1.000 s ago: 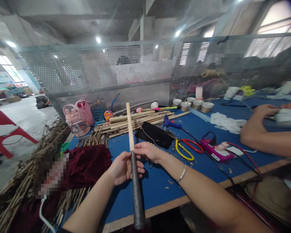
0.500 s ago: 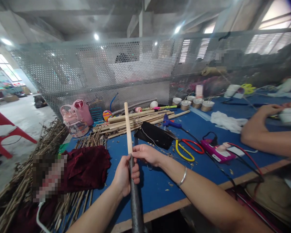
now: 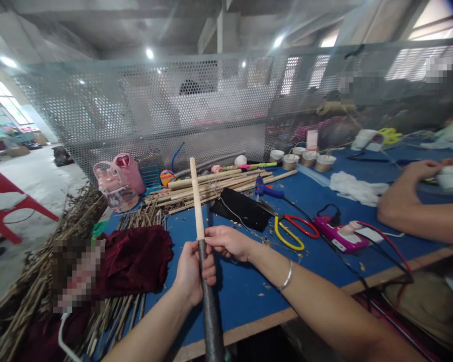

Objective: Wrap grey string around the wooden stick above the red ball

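Observation:
A pale wooden stick [image 3: 197, 206] leans away from me over the table, its lower length covered by a dark grey wrapping [image 3: 212, 322]. My left hand [image 3: 191, 271] is closed round the wrapped part, just under where the bare wood begins. At that border the thumb and fingertips of my right hand [image 3: 228, 243] pinch the stick. Whether a loose end of the wrapping lies between those fingertips is too small to tell. Beyond my hands lie a black cloth [image 3: 241, 208] and scissors [image 3: 289, 234] with one yellow and one red handle.
Wooden sticks [image 3: 226, 183] lie behind the black cloth beside a blue glue gun [image 3: 266, 188]. Dried stalks [image 3: 33, 281] and a maroon cloth [image 3: 136, 261] fill the left. To the right are a magenta power strip [image 3: 342, 236] with cables and another person's arm [image 3: 407, 211].
The bare upper end of the stick has tipped slightly left. Both hands keep their hold in nearly the same place, and the view has shifted a little.

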A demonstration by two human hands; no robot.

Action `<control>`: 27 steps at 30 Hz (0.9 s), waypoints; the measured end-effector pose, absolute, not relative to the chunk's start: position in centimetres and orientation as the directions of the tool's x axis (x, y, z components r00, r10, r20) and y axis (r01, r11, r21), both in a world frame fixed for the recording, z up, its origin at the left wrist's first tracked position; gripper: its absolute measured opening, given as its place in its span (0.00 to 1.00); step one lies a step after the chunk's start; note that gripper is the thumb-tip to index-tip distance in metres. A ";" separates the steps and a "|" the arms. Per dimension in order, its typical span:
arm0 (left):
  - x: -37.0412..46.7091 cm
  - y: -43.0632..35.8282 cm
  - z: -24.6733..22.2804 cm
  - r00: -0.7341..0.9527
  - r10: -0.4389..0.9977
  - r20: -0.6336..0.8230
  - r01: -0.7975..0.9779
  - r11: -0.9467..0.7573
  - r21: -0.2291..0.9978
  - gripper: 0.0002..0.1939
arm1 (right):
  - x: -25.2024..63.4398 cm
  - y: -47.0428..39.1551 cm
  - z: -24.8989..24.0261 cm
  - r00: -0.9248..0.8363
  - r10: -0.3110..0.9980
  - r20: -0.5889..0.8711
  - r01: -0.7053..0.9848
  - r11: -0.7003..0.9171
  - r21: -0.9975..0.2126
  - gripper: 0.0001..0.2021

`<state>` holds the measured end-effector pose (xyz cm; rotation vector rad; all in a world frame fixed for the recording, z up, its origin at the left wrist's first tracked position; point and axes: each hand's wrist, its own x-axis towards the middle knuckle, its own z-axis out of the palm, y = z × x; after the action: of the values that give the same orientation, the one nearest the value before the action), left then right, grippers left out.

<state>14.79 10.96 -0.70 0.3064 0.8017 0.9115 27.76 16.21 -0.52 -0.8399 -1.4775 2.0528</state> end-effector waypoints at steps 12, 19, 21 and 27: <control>15.4 10.2 -0.6 0.302 0.819 -0.488 -0.586 0.563 0.583 0.14 | 28.0 16.4 -0.6 -0.738 0.611 -0.287 -0.019 -0.444 -0.896 0.10; 15.2 10.5 -0.9 0.329 0.816 -0.475 -0.479 0.578 0.661 0.17 | 28.3 16.7 -0.9 -0.732 0.629 -0.263 -0.013 -0.399 -0.917 0.13; 14.4 11.0 -0.8 0.297 0.825 -0.482 -0.365 0.564 0.741 0.20 | 28.6 16.8 -1.1 -0.737 0.633 -0.238 0.001 -0.351 -0.936 0.13; 12.6 11.4 0.0 0.469 0.714 -0.521 -0.283 0.680 0.677 0.28 | 29.1 17.4 -1.2 -0.778 0.593 -0.206 0.006 -0.320 -0.947 0.17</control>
<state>12.57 11.42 -0.03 0.5527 0.8861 0.6499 29.13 17.36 -1.22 -0.7643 -1.5456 2.1495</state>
